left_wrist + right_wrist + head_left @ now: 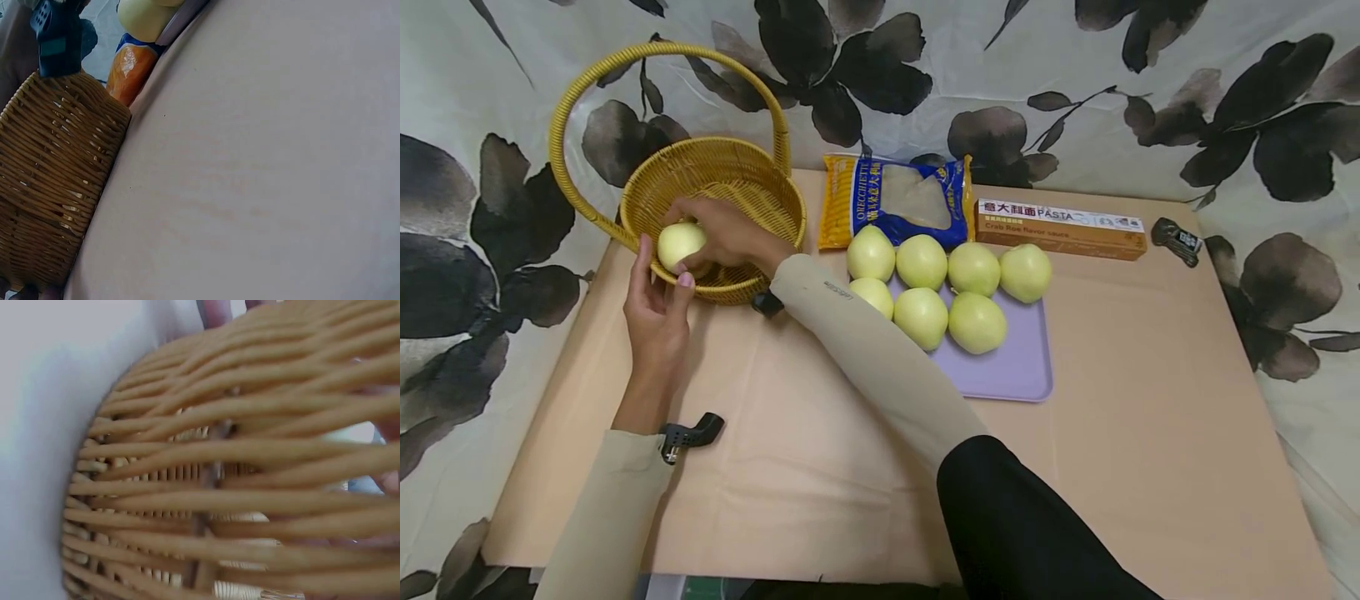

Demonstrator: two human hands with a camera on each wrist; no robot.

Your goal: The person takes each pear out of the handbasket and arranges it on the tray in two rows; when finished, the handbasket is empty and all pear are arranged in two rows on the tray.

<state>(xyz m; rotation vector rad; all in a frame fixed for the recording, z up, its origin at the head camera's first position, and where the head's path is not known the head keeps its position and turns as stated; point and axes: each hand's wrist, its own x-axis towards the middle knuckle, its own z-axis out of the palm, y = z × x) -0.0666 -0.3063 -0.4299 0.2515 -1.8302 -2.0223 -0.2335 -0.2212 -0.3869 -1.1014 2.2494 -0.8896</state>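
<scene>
A yellow wicker basket (pixel 752 179) with a tall arched handle stands at the table's back left. Reaching over its near rim, my right hand (pixel 726 233) grips a pale green apple-like fruit (pixel 679 242) at the rim's left front. My left hand (pixel 658 329) rests against the basket's near outer side, index finger and thumb pointing up by the fruit. In the left wrist view the woven wall (pixel 56 162) fills the left, with fingertips (pixel 25 292) below it. The right wrist view shows mostly basket weave (pixel 187 444), blurred; the fruit is not clearly visible there.
Several more pale green fruits (pixel 977 323) sit on a lilac tray (pixel 1011 367) right of the basket. Behind them lie a blue and yellow pasta bag (pixel 917 200), a brown pasta box (pixel 1060 232) and a small black packet (pixel 1177 242). Floral cloth (pixel 1000 75) hangs behind.
</scene>
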